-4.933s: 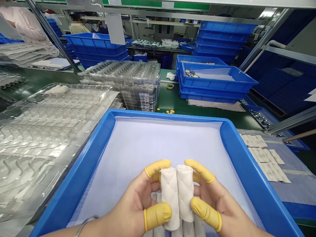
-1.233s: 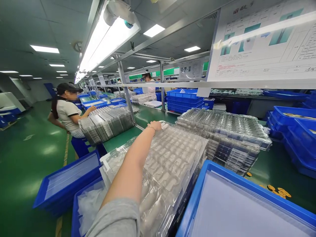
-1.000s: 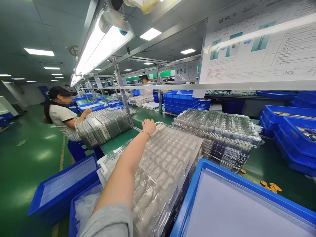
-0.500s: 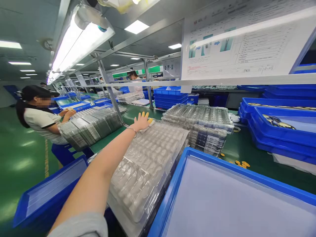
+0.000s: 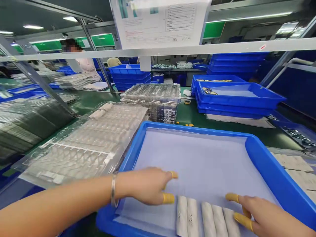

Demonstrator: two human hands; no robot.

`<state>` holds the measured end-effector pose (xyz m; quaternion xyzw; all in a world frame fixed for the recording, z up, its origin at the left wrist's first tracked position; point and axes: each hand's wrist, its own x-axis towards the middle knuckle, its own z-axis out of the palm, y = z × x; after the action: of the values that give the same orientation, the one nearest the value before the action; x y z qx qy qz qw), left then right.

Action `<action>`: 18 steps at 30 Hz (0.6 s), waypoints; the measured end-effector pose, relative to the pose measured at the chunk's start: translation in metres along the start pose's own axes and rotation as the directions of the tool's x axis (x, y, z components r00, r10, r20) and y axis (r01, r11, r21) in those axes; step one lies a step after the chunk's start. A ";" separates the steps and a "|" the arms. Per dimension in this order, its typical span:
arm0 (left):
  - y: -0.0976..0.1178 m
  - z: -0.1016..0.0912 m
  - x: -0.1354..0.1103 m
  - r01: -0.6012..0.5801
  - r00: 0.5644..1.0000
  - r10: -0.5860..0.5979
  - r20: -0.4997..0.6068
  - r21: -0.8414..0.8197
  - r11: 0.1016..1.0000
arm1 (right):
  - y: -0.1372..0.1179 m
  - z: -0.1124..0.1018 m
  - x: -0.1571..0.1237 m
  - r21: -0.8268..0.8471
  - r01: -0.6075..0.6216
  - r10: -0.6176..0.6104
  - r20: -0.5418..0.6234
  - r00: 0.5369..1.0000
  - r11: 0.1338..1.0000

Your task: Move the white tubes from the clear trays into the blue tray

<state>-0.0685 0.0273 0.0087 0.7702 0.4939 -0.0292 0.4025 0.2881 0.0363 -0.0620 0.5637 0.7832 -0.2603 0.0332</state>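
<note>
Inside the blue tray (image 5: 197, 130), lined with a pale sheet, several slim white wrapped pieces (image 5: 213, 219) lie side by side at the near edge, with a gap between two groups. My left hand (image 5: 149, 185) hovers over the tray, left of these pieces, its yellow-cotted thumb and finger apart and nothing between them. On the other side, my right hand (image 5: 256, 210) reaches in from the right. Its yellow-cotted fingers are spread, and the thumb overlaps the rightmost piece; whether it touches I cannot tell.
Left of the blue tray lies a clear plastic blister tray (image 5: 81, 144) holding white wrapped pieces. Behind stand stacked clear trays (image 5: 153, 95) and blue bins (image 5: 237, 95). More wrapped pieces (image 5: 293, 163) lie at right. A metal rail (image 5: 158, 51) crosses above; a person (image 5: 85, 65) is beyond.
My view has swung right and down. My left hand has come back from the far end of the blister tray to the blue tray. My right hand and the wrapped pieces now show.
</note>
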 end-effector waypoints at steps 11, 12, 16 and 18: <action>0.011 0.105 0.038 0.145 0.983 -0.179 -0.050 -0.392 0.908 | -0.023 0.017 -0.015 0.432 0.027 -0.074 0.093 0.993 0.902; 0.013 0.101 0.036 0.113 0.985 -0.161 -0.066 -0.466 0.878 | -0.025 0.011 -0.015 0.490 0.033 -0.081 0.077 0.994 0.871; 0.034 0.067 0.028 -0.041 0.994 -0.045 -0.098 -0.727 0.685 | -0.040 -0.023 -0.012 0.751 0.111 -0.194 0.023 0.981 0.650; 0.049 0.053 0.028 -0.089 0.995 0.014 -0.100 -0.802 0.591 | -0.052 -0.037 -0.011 0.830 0.133 -0.241 0.002 0.970 0.542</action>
<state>0.0023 0.0043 -0.0103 0.5199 0.4475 0.2408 0.6866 0.2543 0.0315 -0.0067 0.4106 0.6229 -0.6298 -0.2161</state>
